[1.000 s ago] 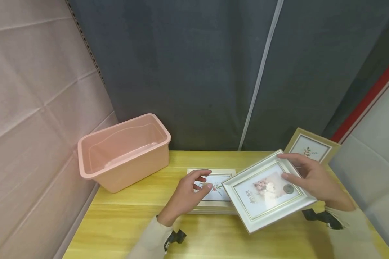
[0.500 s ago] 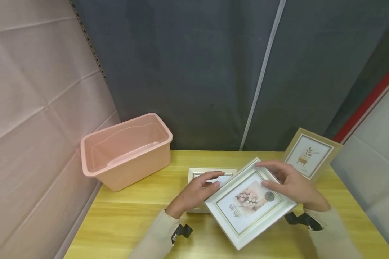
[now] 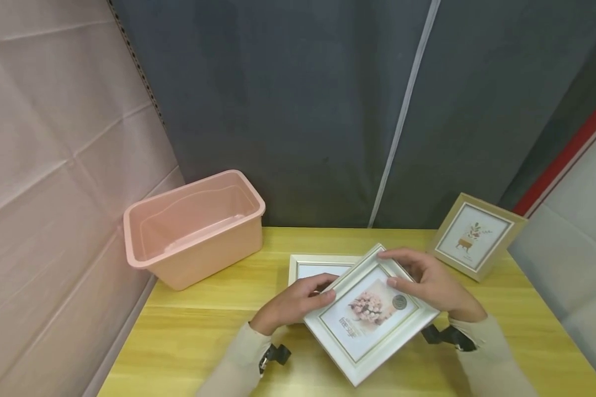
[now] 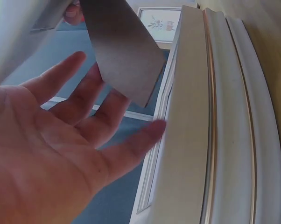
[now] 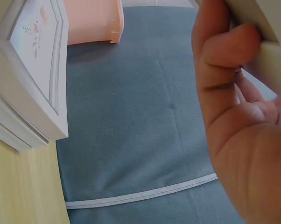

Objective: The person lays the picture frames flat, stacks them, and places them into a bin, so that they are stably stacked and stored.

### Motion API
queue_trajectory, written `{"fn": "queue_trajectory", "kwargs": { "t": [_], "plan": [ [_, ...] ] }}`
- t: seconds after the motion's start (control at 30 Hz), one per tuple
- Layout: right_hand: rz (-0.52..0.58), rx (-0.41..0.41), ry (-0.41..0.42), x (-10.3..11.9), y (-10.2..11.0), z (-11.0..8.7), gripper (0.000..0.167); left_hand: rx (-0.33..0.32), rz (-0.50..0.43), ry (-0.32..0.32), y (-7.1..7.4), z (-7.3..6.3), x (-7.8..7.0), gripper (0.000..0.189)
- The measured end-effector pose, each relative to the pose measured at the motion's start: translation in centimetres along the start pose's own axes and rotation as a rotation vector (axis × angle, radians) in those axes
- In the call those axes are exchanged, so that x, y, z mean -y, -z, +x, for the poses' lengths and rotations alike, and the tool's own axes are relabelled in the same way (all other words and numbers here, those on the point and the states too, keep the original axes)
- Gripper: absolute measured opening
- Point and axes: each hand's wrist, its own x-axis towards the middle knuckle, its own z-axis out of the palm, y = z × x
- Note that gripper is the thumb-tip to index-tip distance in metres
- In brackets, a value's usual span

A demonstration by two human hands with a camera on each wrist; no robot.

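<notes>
My right hand (image 3: 432,281) grips a white picture frame (image 3: 328,320) by its upper right side, thumb on the front and fingers behind. The frame is tilted, with a pink flower print inside. At its left corner is my left hand (image 3: 298,303), the thumb by the front edge. In the left wrist view that hand's fingers (image 4: 131,154) are spread loosely behind the frame, close to its brown stand flap (image 4: 126,56). Below lies a stack of picture frames (image 3: 298,264), partly hidden by the held one and the left hand.
A pink plastic bin (image 3: 218,248) stands at the back left of the wooden table (image 3: 203,331). At the back right a tan picture frame (image 3: 501,242) stands upright. A dark curtain (image 3: 288,110) hangs behind the table, with a pale wall (image 3: 54,193) on the left.
My right hand has brought the white picture frame left and towards me, away from the tan one. My left hand has moved slightly right and down to the frame's corner.
</notes>
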Motion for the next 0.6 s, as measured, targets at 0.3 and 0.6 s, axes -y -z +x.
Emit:
{"fn": "queue_trajectory", "kwargs": {
  "t": [0.3, 0.6],
  "plan": [
    [-0.031, -0.127, -0.048, -0.8, -0.9, 0.2, 0.049, -0.163, 0.05, -0.006, 0.3, -1.1, 0.4, 0.039],
    [0.026, -0.244, -0.098, -2.6, -1.6, 0.6, 0.048, -0.342, 0.007, 0.032, 0.2, -2.1, 0.5, 0.047]
  ]
}}
